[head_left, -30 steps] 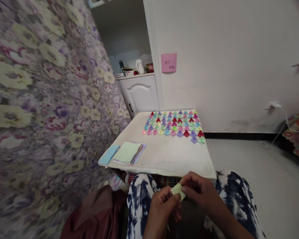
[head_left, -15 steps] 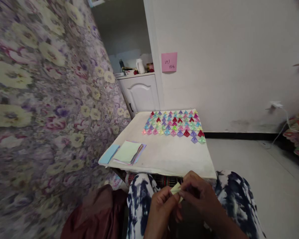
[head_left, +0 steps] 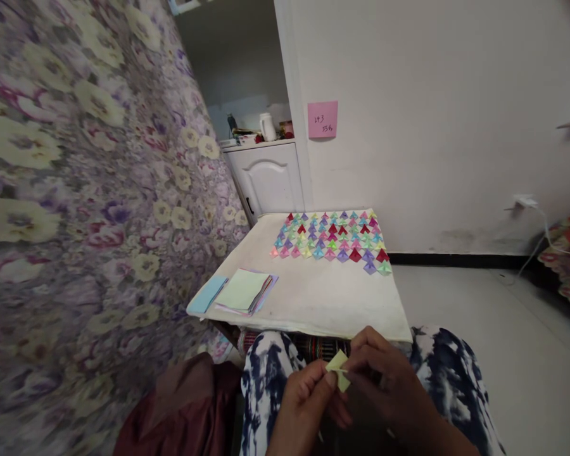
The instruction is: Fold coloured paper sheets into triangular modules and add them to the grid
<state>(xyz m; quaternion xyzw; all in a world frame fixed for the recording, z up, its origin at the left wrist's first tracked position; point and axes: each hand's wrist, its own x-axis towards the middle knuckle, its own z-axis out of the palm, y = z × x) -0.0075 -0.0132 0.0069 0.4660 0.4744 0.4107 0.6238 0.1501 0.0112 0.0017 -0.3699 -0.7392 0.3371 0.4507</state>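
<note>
A small folded piece of pale yellow paper is held over my lap, just off the table's front edge. My left hand is closed on it, thumb on top and fingers beneath. At the paper's right side, my right hand has thumb and fingertips pinched on its edge or a flap. Several rows of folded paper pieces in many colours lie at the far side of the table. To the left sits a stack of square paper sheets with a pale green one on top, beside blue paper.
The table has a cream cover. A floral curtain runs along the left, and dark red cloth lies at lower left. Behind stand a white cabinet and a wall with a pink note.
The yellow paper has turned slightly, and more of its lower part shows. My right fingers have shifted a little along its right side. The things on the table stay put.
</note>
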